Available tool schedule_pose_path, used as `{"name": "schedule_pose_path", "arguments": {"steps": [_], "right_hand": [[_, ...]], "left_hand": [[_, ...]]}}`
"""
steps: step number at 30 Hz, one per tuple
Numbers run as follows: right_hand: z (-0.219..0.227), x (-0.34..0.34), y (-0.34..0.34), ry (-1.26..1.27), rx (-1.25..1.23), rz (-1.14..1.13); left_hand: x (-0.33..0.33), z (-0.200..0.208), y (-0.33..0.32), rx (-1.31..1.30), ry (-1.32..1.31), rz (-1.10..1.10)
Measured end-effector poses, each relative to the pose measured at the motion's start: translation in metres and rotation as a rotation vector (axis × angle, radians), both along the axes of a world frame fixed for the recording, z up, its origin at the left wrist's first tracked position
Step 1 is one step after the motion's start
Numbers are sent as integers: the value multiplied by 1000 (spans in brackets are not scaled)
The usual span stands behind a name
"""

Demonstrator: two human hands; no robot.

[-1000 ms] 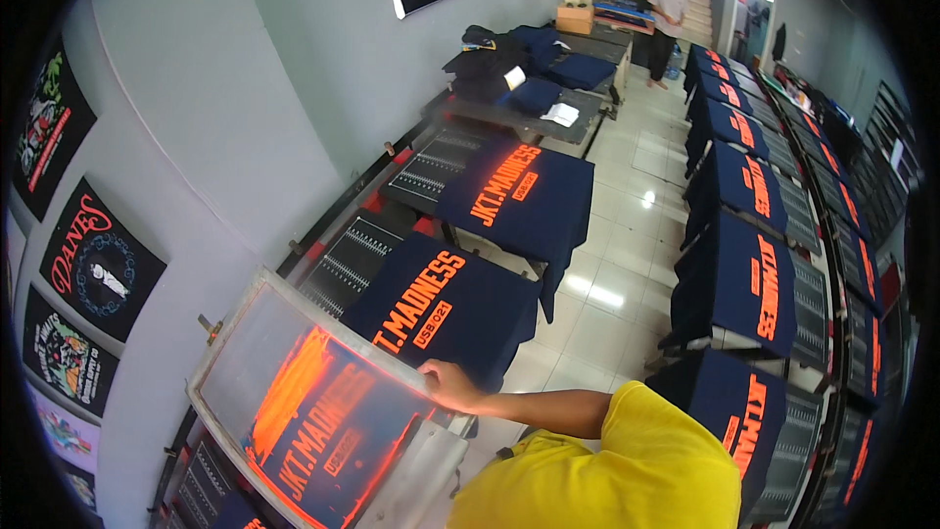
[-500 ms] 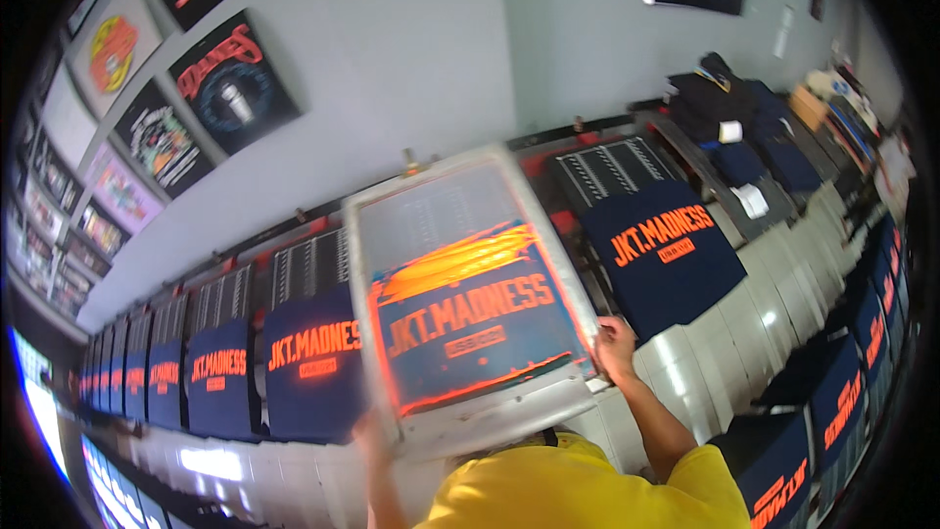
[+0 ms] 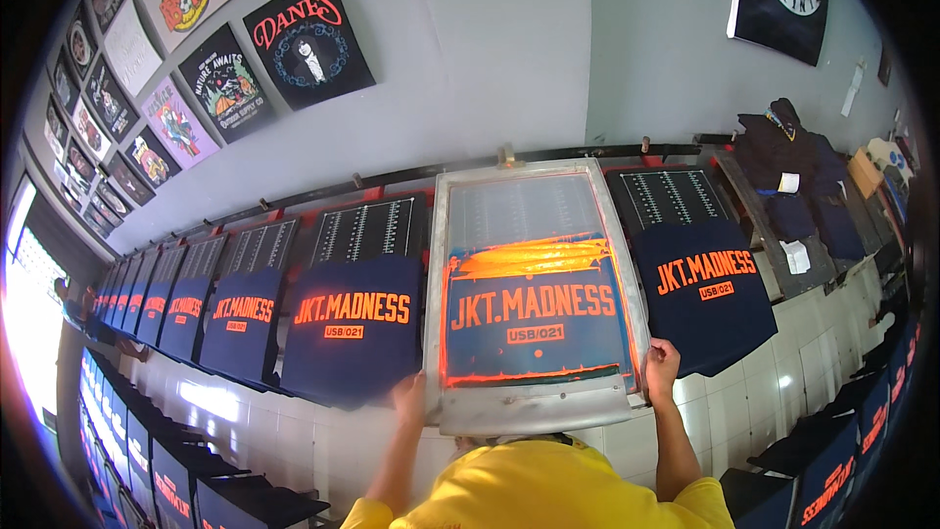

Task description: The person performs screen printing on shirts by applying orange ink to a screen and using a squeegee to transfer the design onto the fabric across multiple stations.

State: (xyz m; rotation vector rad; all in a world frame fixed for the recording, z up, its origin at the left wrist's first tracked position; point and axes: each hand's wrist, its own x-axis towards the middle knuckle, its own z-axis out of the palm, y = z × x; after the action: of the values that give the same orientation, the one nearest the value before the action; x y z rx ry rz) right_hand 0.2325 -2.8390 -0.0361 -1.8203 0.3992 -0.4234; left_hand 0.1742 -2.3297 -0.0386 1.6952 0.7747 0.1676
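Observation:
A metal-framed printing screen [image 3: 534, 294] with orange ink on its mesh lies flat over the print table in front of me. My left hand [image 3: 409, 398] grips its near left corner and my right hand [image 3: 661, 368] grips its near right corner. Dark navy shirts with orange lettering sit on either side of it, one to the left [image 3: 354, 325] and one to the right [image 3: 707, 292]. The shirt under the screen is hidden.
A long row of navy printed shirts [image 3: 196, 313] runs off to the left along the table. Framed and hung print samples [image 3: 211, 78] cover the grey wall. Folded dark garments [image 3: 793, 186] pile up at the right. More printed shirts [image 3: 157, 460] line a second row at lower left.
The screen has come down from a tilted, raised position and now lies flat, aligned against the rail. My view has swung to face the table squarely.

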Motion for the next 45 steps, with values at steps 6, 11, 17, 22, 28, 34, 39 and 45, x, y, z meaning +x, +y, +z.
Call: {"name": "schedule_pose_path", "arguments": {"steps": [6, 11, 17, 22, 28, 34, 39, 45], "right_hand": [[15, 14, 4, 41, -105, 14], [9, 25, -2, 52, -141, 8], [5, 32, -3, 28, -88, -4], [-4, 36, -10, 3, -69, -8], [11, 33, -4, 100, -67, 9], [-1, 38, -8, 74, -23, 4], [5, 38, -3, 102, -28, 20], [-16, 41, 0, 8, -56, -15]], "left_hand": [[11, -2, -3, 41, -36, -20], [21, 0, -5, 66, -56, -48], [25, 2, -8, 82, -96, -54], [25, -1, -1, 101, 5, -78], [26, 24, -12, 208, 76, -128], [29, 10, -2, 392, 74, -179], [30, 16, 1, 498, 94, -234], [32, 18, -4, 538, 108, -251]]}}
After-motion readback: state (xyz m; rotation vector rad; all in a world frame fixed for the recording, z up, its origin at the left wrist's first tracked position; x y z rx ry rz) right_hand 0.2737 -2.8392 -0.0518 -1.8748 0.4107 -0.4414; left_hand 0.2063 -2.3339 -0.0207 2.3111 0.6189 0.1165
